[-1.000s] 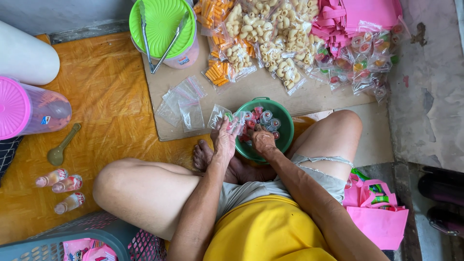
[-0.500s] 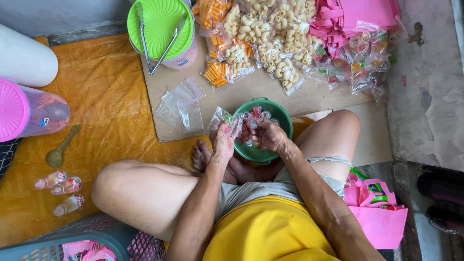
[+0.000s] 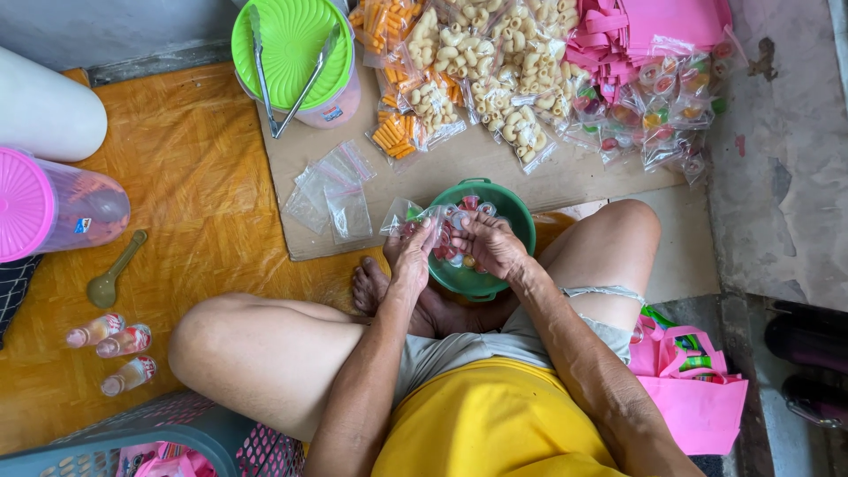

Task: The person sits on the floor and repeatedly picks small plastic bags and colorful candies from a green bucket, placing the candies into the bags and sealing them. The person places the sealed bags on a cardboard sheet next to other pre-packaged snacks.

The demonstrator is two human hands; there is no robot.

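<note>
I sit cross-legged on the floor with a green bowl (image 3: 512, 221) of small round jelly cups in front of my feet. My left hand (image 3: 411, 256) holds a small clear plastic bag (image 3: 408, 215) open over the bowl's left rim. My right hand (image 3: 486, 245) is closed around a few jelly cups and presses them into the bag's mouth. Both hands touch each other above the bowl.
Empty clear bags (image 3: 331, 190) lie on brown cardboard (image 3: 291, 238). Behind are packed snack bags (image 3: 477, 71), bagged jelly cups (image 3: 658, 119), pink cloth bags (image 3: 654, 35), and a green-lidded tub (image 3: 291, 53) with tongs. Left: pink-lidded jar (image 3: 53, 208), spoon (image 3: 113, 274), small bottles (image 3: 115, 349). A basket (image 3: 150, 446) is at front left.
My right hand rose out of the bowl with jelly cups and came to the bag held by my left hand. The view has shifted slightly.
</note>
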